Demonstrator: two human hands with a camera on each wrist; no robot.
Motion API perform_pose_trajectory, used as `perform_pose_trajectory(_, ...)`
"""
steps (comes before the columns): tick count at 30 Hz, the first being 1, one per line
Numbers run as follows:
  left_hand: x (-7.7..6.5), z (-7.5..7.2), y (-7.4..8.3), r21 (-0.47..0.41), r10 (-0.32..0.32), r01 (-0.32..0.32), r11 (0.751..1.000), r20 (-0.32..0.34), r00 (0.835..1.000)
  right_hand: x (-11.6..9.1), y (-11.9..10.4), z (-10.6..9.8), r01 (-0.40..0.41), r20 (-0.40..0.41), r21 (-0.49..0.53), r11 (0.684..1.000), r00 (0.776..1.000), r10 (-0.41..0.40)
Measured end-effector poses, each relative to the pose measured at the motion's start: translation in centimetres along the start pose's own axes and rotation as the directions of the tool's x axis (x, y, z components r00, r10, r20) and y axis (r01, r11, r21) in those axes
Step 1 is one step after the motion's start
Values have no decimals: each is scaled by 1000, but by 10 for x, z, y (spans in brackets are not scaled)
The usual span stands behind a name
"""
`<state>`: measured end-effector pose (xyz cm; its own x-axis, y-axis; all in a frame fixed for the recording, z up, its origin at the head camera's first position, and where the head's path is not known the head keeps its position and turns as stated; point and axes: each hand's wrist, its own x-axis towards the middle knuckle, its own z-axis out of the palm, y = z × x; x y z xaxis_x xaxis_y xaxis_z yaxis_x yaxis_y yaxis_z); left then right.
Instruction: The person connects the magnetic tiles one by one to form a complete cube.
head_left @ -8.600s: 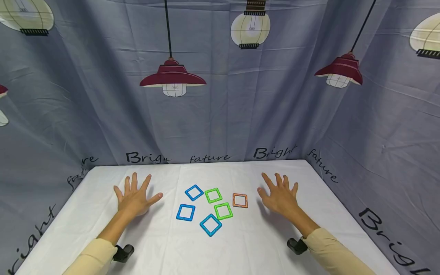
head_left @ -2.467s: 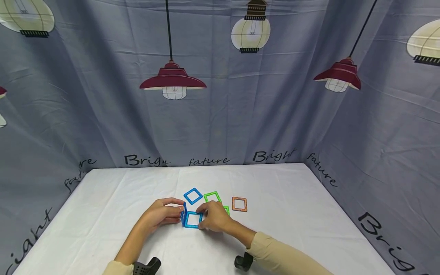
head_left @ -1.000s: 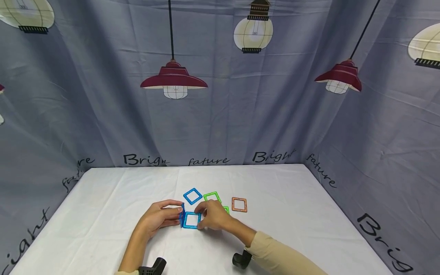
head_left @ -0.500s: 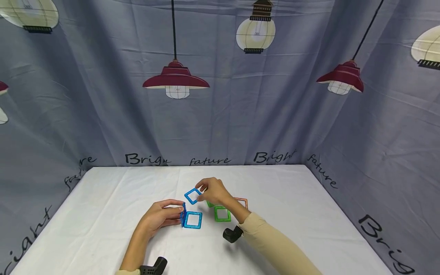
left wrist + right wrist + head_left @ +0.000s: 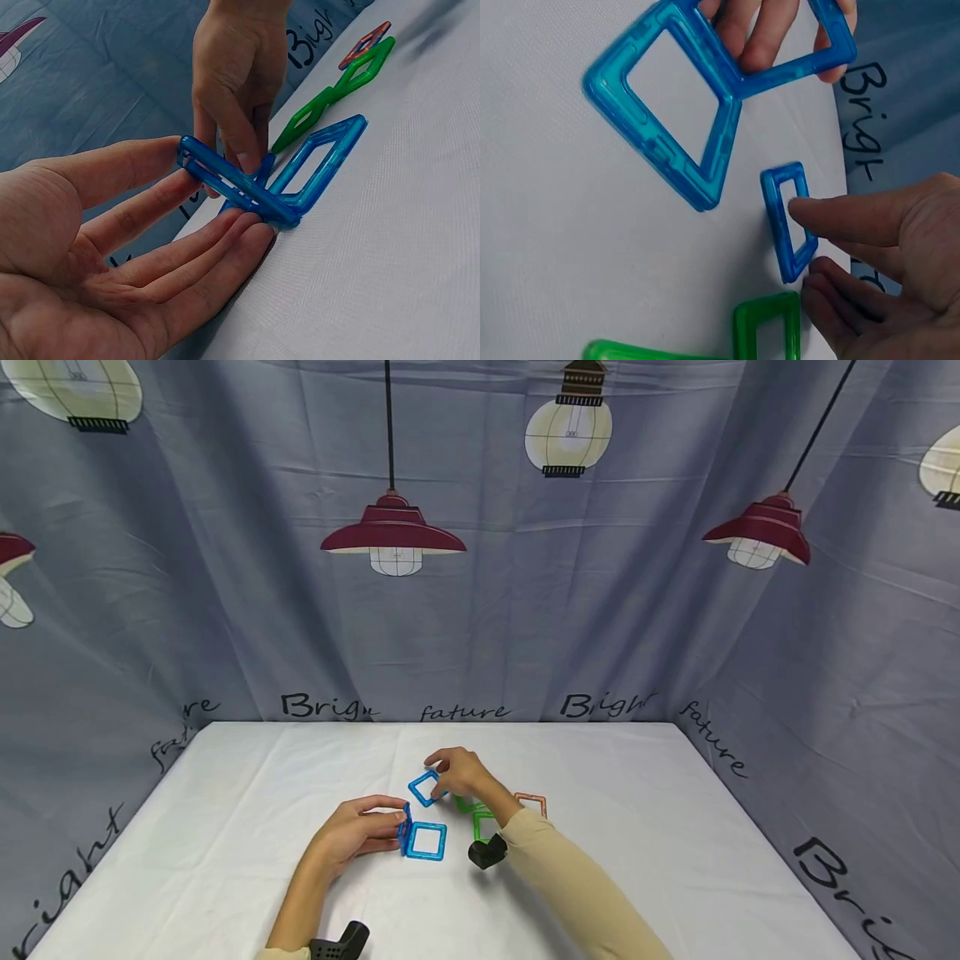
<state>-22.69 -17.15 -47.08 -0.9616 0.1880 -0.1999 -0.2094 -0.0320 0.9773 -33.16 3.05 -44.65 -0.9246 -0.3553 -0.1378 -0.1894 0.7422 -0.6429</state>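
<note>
My left hand [image 5: 352, 835] grips a blue square magnetic tile [image 5: 232, 180] that stands on edge. Its bottom edge meets a second blue tile [image 5: 427, 842] lying flat on the white table; in the right wrist view the two form an angle. Farther back, my right hand [image 5: 465, 774] pinches a third blue tile [image 5: 778, 225] at its right side, thumb on the near face and fingers behind. Beside that hand lie two green tiles [image 5: 742, 330], partly covered by the forearm in the head view.
An orange tile [image 5: 531, 797] lies right of the green ones, partly behind the right forearm. A white cloth [image 5: 637, 860] covers the table, and a grey curtain [image 5: 465, 635] with printed lamps hangs behind it. Each wrist bears a black camera [image 5: 487, 852].
My right hand has left the flat blue tile and moved back to the far blue tile. Earlier, both hands were spread open, and the tiles lay flat and separate. The left hand stays put lately.
</note>
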Motion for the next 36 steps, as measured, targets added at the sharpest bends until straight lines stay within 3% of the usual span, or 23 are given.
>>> perform_pose_trajectory(4,-1,1,0,9,-3,3,1000,-8,1000,0,4,-3,-11,50,-11,1000,999,11)
perform_pose_trajectory(9,0,2,-1,8,-7,8,1000,-17,1000,0,7,-2,22,49,-22,1000,999,-21)
perform_pose_trajectory(22,0,1,1,15,-10,10,1000,-1,1000,-5,0,4,62,-56,-42,997,996,-64)
perform_pose_trajectory(36,-1,2,1,14,-20,20,1000,-14,1000,-19,0,8,100,-79,-94,991,991,-107)
